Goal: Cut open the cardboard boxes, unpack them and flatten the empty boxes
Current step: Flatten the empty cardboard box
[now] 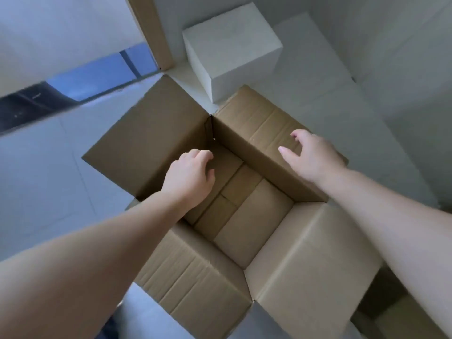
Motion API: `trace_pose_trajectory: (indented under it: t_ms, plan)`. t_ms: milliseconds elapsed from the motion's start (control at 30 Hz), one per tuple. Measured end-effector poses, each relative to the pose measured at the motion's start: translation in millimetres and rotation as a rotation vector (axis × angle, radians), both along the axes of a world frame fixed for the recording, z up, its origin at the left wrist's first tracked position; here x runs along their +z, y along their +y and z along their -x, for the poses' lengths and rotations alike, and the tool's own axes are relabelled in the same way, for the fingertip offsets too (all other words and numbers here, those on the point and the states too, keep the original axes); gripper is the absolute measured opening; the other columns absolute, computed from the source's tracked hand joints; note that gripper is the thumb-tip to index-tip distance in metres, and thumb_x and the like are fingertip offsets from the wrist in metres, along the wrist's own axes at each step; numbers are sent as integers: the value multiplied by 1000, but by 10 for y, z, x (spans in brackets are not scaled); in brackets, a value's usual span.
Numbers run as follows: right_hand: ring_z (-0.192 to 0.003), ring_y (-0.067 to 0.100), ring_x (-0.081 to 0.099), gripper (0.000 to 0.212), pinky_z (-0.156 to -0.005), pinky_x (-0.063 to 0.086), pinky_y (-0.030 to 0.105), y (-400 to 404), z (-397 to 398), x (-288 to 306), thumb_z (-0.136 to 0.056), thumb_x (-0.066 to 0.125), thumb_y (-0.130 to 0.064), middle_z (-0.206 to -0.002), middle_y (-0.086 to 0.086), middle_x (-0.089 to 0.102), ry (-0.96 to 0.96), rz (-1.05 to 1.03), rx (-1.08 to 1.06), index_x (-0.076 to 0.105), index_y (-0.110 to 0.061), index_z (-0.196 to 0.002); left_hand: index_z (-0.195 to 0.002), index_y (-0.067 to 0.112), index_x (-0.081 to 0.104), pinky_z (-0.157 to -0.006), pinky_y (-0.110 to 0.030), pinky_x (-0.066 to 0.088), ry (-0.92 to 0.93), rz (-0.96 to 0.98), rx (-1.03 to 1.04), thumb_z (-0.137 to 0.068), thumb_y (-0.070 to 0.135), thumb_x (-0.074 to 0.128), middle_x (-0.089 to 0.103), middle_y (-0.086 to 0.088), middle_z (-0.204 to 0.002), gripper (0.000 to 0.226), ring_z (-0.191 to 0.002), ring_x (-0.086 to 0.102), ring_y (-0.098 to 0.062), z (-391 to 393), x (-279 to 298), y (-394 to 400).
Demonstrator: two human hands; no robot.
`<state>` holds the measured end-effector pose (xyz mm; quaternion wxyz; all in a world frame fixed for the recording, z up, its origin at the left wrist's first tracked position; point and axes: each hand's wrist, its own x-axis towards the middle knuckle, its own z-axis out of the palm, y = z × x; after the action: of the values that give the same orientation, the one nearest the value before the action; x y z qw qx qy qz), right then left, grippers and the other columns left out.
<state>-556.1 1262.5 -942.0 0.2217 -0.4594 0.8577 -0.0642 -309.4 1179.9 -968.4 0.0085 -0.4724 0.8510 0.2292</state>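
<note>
Box: I see the open cardboard box [244,216] on the pale floor [44,179] below me, mouth up, all four flaps spread outward; its long axis seems to run from lower left to upper right, though I cannot be sure; inside, brown cardboard packed flat.
Left hand [188,177]: over the box mouth, fingers loosely curled, holding nothing.
Right hand [310,155]: above the far-right flap, fingers spread, gripping nothing.
Writing: none I can read.
Nearby: white box [232,50] just beyond the far corner.
</note>
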Motion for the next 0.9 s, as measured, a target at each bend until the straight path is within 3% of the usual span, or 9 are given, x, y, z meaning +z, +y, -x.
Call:
trace_pose_trajectory:
  t_ms: [267,367,500,567,667,900]
  plan:
    - [-112,32,53,54,-84,46,39,287,217,-638,-92,47,-49,-132,8,49,194,-59,374,39,-15,-133,-113,13,60,-79,-39,46,-4,110,103,-87,23,59,62,-6,-108,29,-96,56,-29,-165,-654,1013]
    - [-124,31,46,70,-88,44,40,105,183,-953,-91,46,-54,-147,8,34,279,-140,381,19,-22,-147,-109,13,61,-81,-38,45,33,193,101,-84,21,64,62,-5,-106,27,-97,58,-29,-328,-929,1080]
    - [-131,32,39,80,-92,44,42,-84,161,-1257,-90,48,-55,-153,10,24,352,-223,345,4,-27,-150,-113,16,59,-86,-36,41,59,247,57,-86,28,59,60,0,-111,29,-104,55,-23,-423,-1243,1142]
    - [-126,32,44,76,-89,44,40,-132,127,-1417,-91,49,-50,-148,11,32,353,-219,324,8,-24,-149,-115,19,57,-89,-33,38,54,274,27,-89,32,53,58,3,-115,30,-107,54,-21,-467,-1364,1139]
    - [-108,34,54,46,-78,45,38,-185,64,-1614,-94,53,-35,-122,15,56,320,-133,301,35,-12,-129,-109,23,55,-90,-31,37,-1,309,-43,-93,38,41,55,8,-112,26,-104,53,-17,-540,-1482,1112]
    - [-99,33,56,19,-71,41,33,-42,-35,-1531,-95,53,-27,-108,13,61,234,17,280,53,-12,-107,-98,21,52,-85,-31,35,-194,295,-9,-92,30,36,54,5,-103,19,-96,51,-18,-733,-1374,1143]
